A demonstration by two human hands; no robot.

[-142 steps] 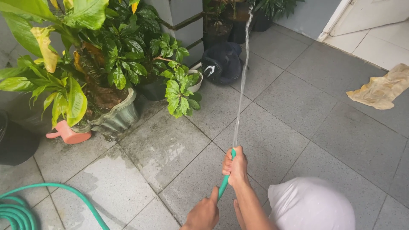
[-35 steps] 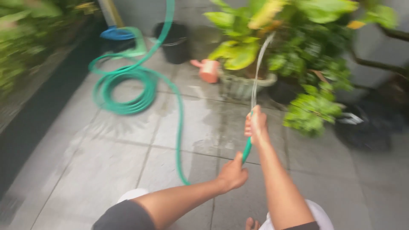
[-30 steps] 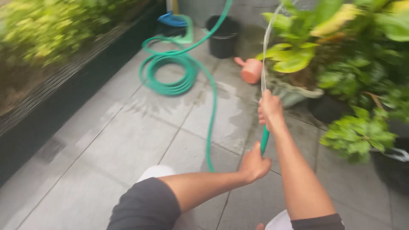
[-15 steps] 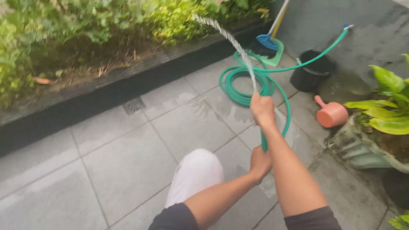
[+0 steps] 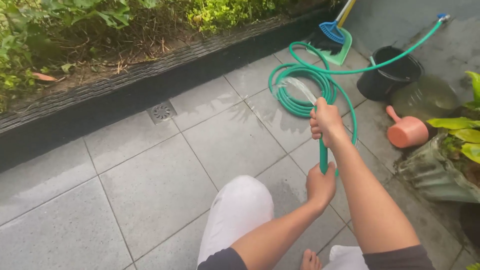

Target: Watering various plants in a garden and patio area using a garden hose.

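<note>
My right hand (image 5: 326, 121) grips the end of a green garden hose (image 5: 323, 159), held upright in front of me. A short jet of water (image 5: 295, 86) leaves the top of my fist and falls to the left. My left hand (image 5: 320, 184) holds the same hose just below. The rest of the hose lies coiled (image 5: 300, 90) on the grey paving beyond my hands and runs up to a tap (image 5: 442, 17) on the far wall. My knee in white cloth (image 5: 239, 215) sits below my arms.
A raised bed with green plants (image 5: 100, 30) runs along the left behind a black kerb. A floor drain (image 5: 161, 111) lies near it. A black bucket (image 5: 389, 77), an orange watering can (image 5: 407, 132), a blue broom with green dustpan (image 5: 334, 37) and a potted plant (image 5: 445, 160) stand at the right.
I have turned left from the potted plants toward the bed. The water jet, long and arching half a second ago, is now short and low. Both hands keep their hold.
</note>
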